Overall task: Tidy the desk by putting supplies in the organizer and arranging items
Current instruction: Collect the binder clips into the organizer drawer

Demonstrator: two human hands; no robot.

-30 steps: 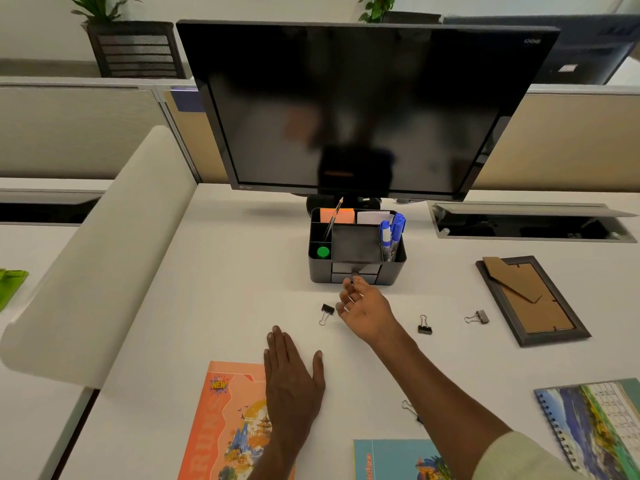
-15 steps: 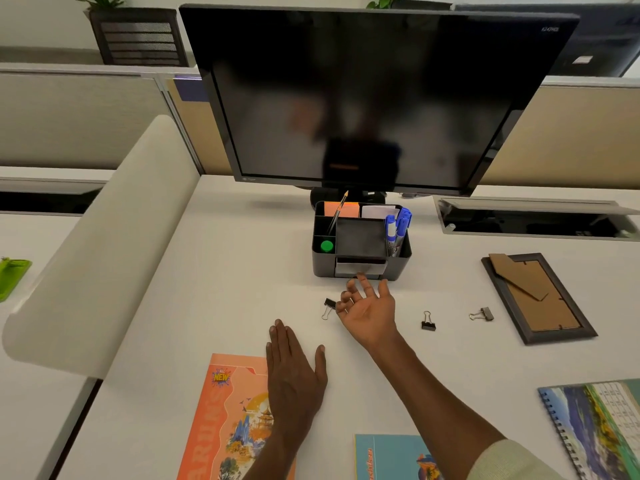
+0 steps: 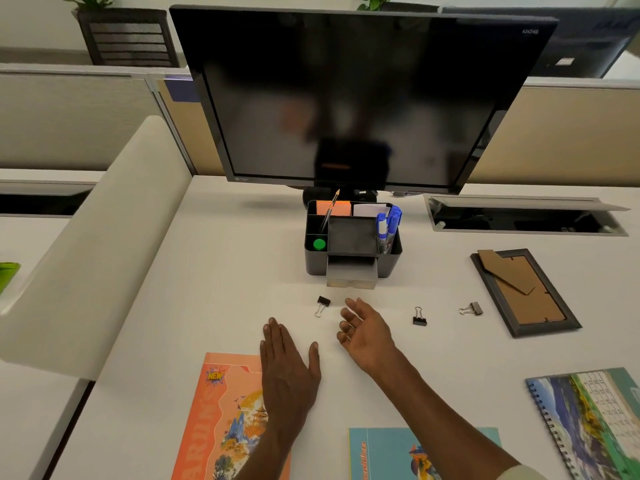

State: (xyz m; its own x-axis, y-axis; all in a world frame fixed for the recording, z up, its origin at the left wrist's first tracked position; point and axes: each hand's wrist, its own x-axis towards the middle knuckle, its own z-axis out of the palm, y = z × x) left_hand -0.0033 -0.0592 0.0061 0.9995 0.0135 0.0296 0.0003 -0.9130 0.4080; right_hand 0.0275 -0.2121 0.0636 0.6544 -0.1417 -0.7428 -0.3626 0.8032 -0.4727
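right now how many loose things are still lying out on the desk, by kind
binder clips: 3 ()
books or booklets: 3 ()
picture frame: 1
total: 7

1. a white desk (image 3: 214,271) fills the view, with a big dark monitor (image 3: 349,98) standing at its back.
2. beige partition panels (image 3: 568,136) run behind the desk, and a cream curved divider (image 3: 104,230) closes the left side.
3. an open cable tray (image 3: 523,216) is set in the desk on the right.
4. a dark slatted planter (image 3: 126,38) with green leaves stands far left.
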